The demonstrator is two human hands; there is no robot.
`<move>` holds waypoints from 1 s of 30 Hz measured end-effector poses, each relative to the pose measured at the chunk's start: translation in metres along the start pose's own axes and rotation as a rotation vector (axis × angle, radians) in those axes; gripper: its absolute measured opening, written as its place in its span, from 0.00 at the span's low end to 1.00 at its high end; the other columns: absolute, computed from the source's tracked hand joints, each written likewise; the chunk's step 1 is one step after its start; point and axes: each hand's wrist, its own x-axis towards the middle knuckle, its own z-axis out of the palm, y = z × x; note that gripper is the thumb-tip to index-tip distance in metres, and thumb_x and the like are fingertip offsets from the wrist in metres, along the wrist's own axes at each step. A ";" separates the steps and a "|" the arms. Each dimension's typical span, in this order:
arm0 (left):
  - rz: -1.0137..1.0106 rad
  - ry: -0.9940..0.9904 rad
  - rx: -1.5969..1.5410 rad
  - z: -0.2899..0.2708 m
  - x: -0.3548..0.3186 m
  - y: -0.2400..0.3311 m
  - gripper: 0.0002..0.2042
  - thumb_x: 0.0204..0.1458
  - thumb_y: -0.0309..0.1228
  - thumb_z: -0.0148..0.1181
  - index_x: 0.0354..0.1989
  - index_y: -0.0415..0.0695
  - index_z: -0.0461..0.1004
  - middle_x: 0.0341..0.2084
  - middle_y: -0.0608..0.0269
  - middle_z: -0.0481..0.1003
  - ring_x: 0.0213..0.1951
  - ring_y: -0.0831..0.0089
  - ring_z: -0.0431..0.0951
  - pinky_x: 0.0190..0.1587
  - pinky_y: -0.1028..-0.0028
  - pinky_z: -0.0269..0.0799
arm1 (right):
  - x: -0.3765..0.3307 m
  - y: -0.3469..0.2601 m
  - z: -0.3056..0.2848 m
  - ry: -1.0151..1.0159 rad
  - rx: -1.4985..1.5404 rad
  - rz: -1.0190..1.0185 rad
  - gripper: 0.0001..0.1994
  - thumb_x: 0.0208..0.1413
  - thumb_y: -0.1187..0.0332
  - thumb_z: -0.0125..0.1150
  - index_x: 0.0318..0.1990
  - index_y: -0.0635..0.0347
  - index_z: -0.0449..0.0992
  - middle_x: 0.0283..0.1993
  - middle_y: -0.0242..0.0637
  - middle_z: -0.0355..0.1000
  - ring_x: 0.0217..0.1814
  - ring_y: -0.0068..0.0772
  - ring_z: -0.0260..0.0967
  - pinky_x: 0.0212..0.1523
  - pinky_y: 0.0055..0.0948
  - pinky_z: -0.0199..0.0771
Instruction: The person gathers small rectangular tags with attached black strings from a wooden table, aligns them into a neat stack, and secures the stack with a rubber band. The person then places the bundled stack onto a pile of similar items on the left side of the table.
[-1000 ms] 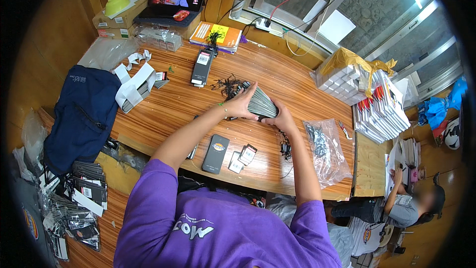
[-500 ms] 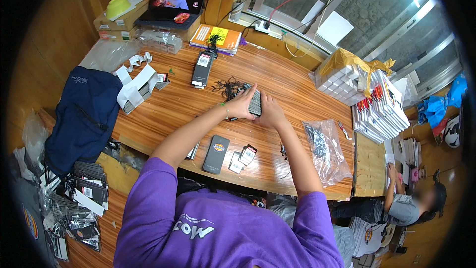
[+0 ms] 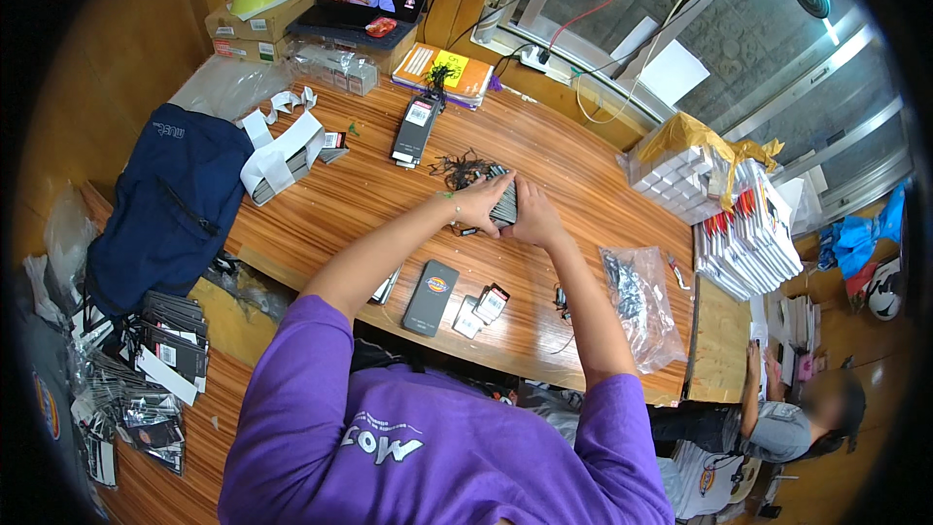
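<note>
Fingers (image 3: 483, 196) of both hands around grey card stack (image 3: 505, 202) (above wooden table (image 3: 369, 185))

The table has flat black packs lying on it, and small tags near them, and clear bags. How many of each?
Flat black packs: 2, one far, one near
Small tags beside the near pack: 2
Clear bags of dark bits: 1
Total: 5
</note>
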 end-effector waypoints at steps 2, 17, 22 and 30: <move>0.000 0.014 0.002 -0.004 0.001 -0.002 0.60 0.27 0.38 0.72 0.62 0.35 0.30 0.60 0.37 0.45 0.63 0.50 0.47 0.64 0.59 0.41 | 0.002 -0.006 -0.005 -0.033 -0.029 0.030 0.53 0.24 0.58 0.73 0.61 0.64 0.46 0.55 0.51 0.58 0.57 0.51 0.58 0.52 0.41 0.66; -0.003 0.102 -0.004 -0.004 -0.008 0.007 0.57 0.26 0.40 0.72 0.62 0.37 0.36 0.58 0.37 0.50 0.61 0.46 0.49 0.63 0.60 0.47 | -0.001 -0.011 -0.009 -0.020 0.057 0.014 0.48 0.21 0.62 0.72 0.57 0.63 0.53 0.52 0.53 0.62 0.53 0.52 0.61 0.51 0.38 0.65; -0.052 0.030 0.104 -0.017 -0.006 0.013 0.60 0.28 0.46 0.72 0.63 0.38 0.32 0.61 0.38 0.44 0.63 0.48 0.43 0.64 0.61 0.42 | -0.001 -0.009 -0.011 0.015 0.095 0.038 0.47 0.22 0.62 0.72 0.57 0.63 0.54 0.49 0.52 0.64 0.53 0.52 0.61 0.50 0.39 0.65; -0.024 0.504 -0.241 -0.060 -0.034 0.019 0.49 0.42 0.50 0.62 0.64 0.41 0.36 0.61 0.44 0.44 0.64 0.50 0.41 0.64 0.60 0.40 | 0.006 0.008 -0.071 -0.174 0.919 0.320 0.43 0.25 0.67 0.69 0.56 0.63 0.57 0.42 0.45 0.67 0.40 0.38 0.68 0.39 0.30 0.70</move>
